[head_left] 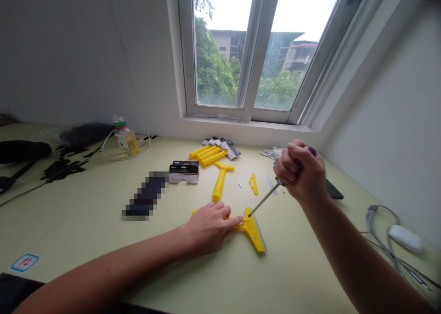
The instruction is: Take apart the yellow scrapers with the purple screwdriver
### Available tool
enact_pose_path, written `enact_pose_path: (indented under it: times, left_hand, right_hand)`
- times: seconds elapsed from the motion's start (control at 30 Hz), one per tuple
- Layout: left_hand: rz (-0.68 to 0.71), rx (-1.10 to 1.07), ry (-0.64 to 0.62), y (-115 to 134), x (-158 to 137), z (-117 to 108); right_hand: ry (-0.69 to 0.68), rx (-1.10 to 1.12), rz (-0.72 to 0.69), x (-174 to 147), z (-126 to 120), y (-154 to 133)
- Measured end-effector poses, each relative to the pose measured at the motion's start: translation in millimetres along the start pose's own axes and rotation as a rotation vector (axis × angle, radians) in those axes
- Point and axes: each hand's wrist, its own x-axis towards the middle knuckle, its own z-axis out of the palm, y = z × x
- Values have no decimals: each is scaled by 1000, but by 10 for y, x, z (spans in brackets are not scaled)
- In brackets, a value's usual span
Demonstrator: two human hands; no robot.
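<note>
A yellow scraper (255, 236) with a metal blade along its outer edge lies on the table. My left hand (212, 226) wraps round its handle and presses it down, the index finger stretched toward the head. Raised above and to the right, my right hand (303, 171) grips a screwdriver (265, 201) by its dark handle. The screwdriver's tip meets the scraper head near one of its screw holes; a screw shows at the other. Beyond the scraper lie a second yellow scraper body (219, 183), a loose yellow plate (253, 184) and a few tiny screws (240, 185).
Several yellow handles (212, 155) with packaging lie near the window. Black-and-white packaging (183, 172) sits left of them. A bottle of yellow liquid (126, 139) stands at the back left. Cables and a white device (405, 238) lie at the right. A thin blade (270, 184) rests by the plate.
</note>
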Motion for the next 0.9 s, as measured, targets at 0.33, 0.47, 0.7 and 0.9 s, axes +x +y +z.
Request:
enact_pose_path:
  times: [0.33,0.47,0.7,0.9]
  left_hand:
    - [-10,8,4,-5,8,25]
    - [-6,2,4,-9,12,22]
    - [7,-10,19,-27,6,29]
    - [18,0,29,-29,2,51]
  right_hand:
    - [-27,-40,-45,-3,-14,69]
    - [-64,-8,-24,-20,-17,54]
    - [-130,8,14,-50,-5,27]
    - [-113,22,22,-26,-14,31]
